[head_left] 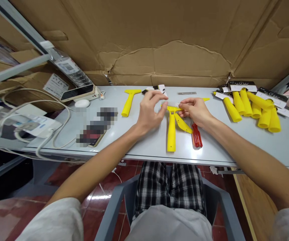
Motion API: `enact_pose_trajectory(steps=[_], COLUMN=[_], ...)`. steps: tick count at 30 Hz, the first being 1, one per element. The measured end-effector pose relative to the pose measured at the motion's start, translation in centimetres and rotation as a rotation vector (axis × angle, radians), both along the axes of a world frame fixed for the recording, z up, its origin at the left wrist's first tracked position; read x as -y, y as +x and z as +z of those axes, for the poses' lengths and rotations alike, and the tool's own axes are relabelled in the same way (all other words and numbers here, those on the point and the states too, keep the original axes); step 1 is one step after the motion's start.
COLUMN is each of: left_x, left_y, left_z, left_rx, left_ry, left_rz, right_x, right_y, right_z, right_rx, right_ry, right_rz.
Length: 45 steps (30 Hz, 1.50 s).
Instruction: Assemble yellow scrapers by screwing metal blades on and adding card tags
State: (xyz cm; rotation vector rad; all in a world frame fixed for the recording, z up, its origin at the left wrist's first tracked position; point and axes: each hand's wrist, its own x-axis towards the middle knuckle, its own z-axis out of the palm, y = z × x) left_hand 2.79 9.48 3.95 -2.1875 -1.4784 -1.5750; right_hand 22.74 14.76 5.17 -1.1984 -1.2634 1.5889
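Observation:
A yellow scraper [171,132] lies on the table before me, its handle toward me. Along the top of its head shows a thin, clear-looking blade [172,104]. My right hand [197,111] pinches the right end of that head between thumb and fingers. My left hand [151,112] hovers at the left end, thumb and forefinger apart, with nothing visible between them. Beside the handle rests a loose yellow cover piece [183,124]. A screwdriver with a red handle [197,136] lies below my right hand, its shaft mostly hidden by the fingers.
Another yellow scraper [128,103] lies to the left. Behind my hands are a thin metal strip [187,93] and a black-and-white card [161,89]. Several carded yellow scrapers [245,102] are piled at right. A phone [79,92], cables and a power strip [42,125] occupy the left.

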Motion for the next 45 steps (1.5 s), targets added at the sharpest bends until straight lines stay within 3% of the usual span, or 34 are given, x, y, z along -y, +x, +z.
enact_pose_trajectory(steps=[4,9,14,21,24,27,30,33,35,38,42,45], left_x=[1.7,3.1,3.0,2.8,2.9,2.8,2.3,0.9,-0.5,-2.5,-3.8,-4.2], left_y=[2.0,6.3,9.1,9.5,9.5,8.5,6.1,2.8,1.0,-0.3,-0.3,0.0], left_z=[1.1,1.4,1.0,0.8,1.0,2.5,5.0,6.5,6.4,4.9,3.0,2.1], left_rx=[-0.471,-0.96,-1.056,-1.118,-1.044,-0.843,-0.397,0.158,0.487,0.718,0.841,0.821], left_ry=[0.042,-0.011,-0.089,-0.007,-0.049,-0.16,-0.263,-0.311,-0.356,-0.442,-0.545,-0.552], left_rz=[-0.292,-0.342,-0.37,-0.41,-0.45,-0.501,-0.522,-0.302,-0.223,-0.265,-0.286,-0.212], right_x=[-0.4,-0.4,-0.5,-1.0,-1.2,-1.4,-1.5,-1.4,-1.3,-1.3,-1.6,-1.8], right_y=[0.2,0.2,0.5,1.2,1.5,1.7,1.9,1.9,1.9,1.9,1.9,1.9], right_z=[-0.4,-0.2,0.5,1.1,1.2,1.1,1.0,1.1,1.3,1.4,1.1,0.8], right_rx=[-0.027,-0.038,-0.042,-0.113,-0.134,-0.145,-0.151,-0.155,-0.145,-0.14,-0.139,-0.133], right_ry=[0.023,0.006,-0.022,-0.051,-0.064,-0.072,-0.049,-0.05,-0.07,-0.079,-0.071,-0.069], right_rz=[-0.006,-0.037,-0.054,-0.053,-0.045,-0.035,-0.018,0.004,0.007,0.003,0.0,-0.008])
